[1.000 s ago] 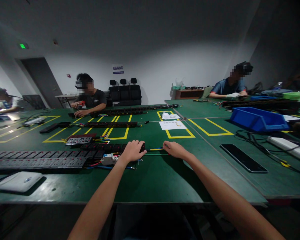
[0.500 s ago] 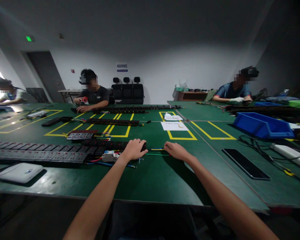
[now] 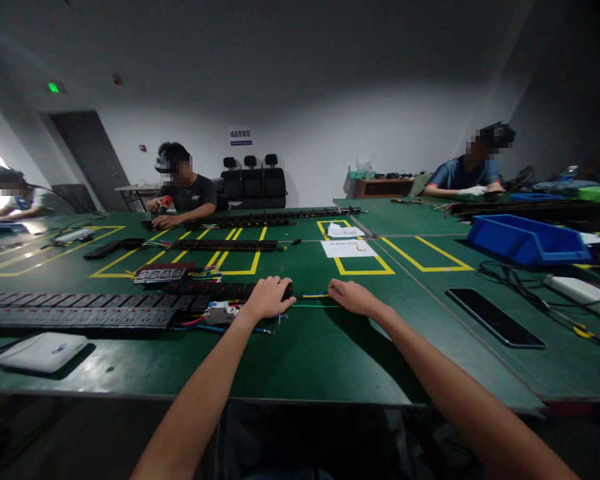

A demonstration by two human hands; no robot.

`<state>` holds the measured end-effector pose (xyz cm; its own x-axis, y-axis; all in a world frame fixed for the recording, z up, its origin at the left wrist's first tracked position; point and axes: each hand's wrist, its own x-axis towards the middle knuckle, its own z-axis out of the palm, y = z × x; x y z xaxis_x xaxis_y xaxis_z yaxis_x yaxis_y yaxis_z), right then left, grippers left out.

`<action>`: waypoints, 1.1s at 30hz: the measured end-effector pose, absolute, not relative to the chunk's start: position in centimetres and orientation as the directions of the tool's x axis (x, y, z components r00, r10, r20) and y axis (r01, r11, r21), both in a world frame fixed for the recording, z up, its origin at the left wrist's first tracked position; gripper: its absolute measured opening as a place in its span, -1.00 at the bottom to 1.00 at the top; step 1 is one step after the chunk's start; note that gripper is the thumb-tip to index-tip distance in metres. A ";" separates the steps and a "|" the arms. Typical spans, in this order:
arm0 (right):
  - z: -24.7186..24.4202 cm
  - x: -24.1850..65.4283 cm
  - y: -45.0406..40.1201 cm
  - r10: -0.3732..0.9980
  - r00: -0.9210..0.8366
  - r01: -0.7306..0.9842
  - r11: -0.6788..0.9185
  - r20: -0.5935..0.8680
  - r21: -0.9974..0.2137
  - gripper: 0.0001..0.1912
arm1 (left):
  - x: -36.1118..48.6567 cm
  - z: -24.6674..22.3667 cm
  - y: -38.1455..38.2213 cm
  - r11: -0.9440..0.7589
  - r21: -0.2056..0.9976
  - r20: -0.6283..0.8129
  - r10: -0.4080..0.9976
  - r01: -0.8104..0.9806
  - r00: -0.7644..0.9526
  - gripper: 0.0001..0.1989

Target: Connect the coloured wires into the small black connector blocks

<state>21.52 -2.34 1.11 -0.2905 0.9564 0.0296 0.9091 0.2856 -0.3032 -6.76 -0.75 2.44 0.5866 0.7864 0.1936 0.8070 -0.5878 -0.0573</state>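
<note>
My left hand (image 3: 269, 298) is closed over the right end of a black socket strip (image 3: 220, 289), its fingers wrapped round the top. From that end several thin wires (image 3: 313, 296), yellow, blue and green, run to the right just above the table. My right hand (image 3: 353, 297) pinches their far ends, and its fingers hide the tips. Beside my left wrist a white-grey breaker-like block (image 3: 222, 312) with red and blue leads sits against the strips. A second row of dark sockets (image 3: 80, 319) lies nearer to me on the left.
A white flat box (image 3: 45, 352) lies front left, a dark phone (image 3: 495, 317) to the right. Beyond it stand a blue bin (image 3: 527, 241) and a white power strip (image 3: 583, 299) with cables. Paper sheets (image 3: 349, 249) lie ahead. Other people work across the green table (image 3: 290, 373).
The view has tilted slightly. Both hands keep their places on the strip and the wires, which stay stretched between them.
</note>
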 end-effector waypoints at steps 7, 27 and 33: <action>1.0 21.6 -2.2 0.956 -0.291 0.912 0.291 0.044 -0.290 -0.71 | -6.7 2.6 -0.8 -0.583 -0.074 0.200 0.787 0.809 0.584 -0.49; 1.2 21.5 -2.2 0.953 -0.300 0.911 0.299 0.043 -0.283 -0.74 | -6.8 2.3 -0.6 -0.598 -0.070 0.223 0.770 0.798 0.597 -0.47; 0.9 21.6 -2.1 0.952 -0.303 0.908 0.304 0.050 -0.287 -0.73 | -6.6 2.5 -0.8 -0.589 -0.065 0.208 0.781 0.805 0.588 -0.48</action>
<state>21.63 -2.12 0.94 -0.3026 0.9518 0.0502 0.9084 0.3039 -0.2872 -6.64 -0.82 2.51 0.5885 0.7814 0.2075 0.8054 -0.5891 -0.0654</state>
